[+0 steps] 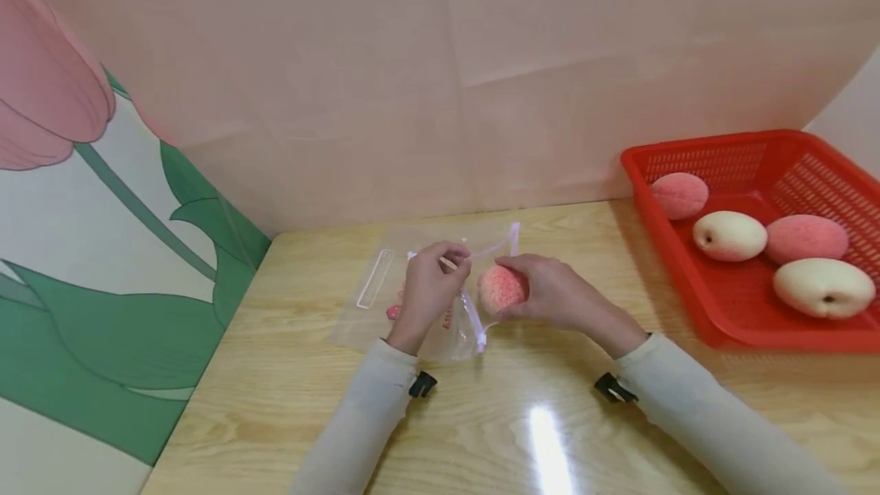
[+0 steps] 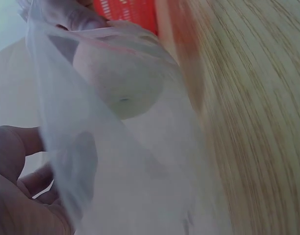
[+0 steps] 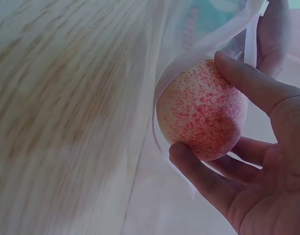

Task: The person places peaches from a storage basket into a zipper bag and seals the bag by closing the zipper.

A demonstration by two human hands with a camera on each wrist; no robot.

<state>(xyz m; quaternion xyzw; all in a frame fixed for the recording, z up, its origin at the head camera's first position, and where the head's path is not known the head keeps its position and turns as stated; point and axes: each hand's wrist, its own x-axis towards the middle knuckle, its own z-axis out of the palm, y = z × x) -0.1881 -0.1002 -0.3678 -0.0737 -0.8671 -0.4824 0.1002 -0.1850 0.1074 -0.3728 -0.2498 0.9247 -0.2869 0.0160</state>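
Note:
My right hand [image 1: 557, 292] grips a pink-speckled peach [image 1: 501, 290] at the mouth of a clear zip bag [image 1: 371, 319]. In the right wrist view, thumb and fingers wrap the speckled peach [image 3: 204, 110], and its far side sits inside the bag's lilac zip edge [image 3: 209, 46]. The bag's upper mouth edge is lifted by my left hand [image 1: 433, 281], with thumb and fingertips pinched together on it. Seen from the left wrist, the peach [image 2: 123, 78] shows pale through the film, its end pointing into the bag.
To the right stands a red plastic basket [image 1: 677, 281] holding pink fruits [image 1: 806, 239] and cream-coloured ones [image 1: 825, 287]. The wooden table [image 1: 275, 403] meets a pale pink cloth backdrop [image 1: 412, 98] behind. A tulip-patterned panel [image 1: 124, 327] borders its left side.

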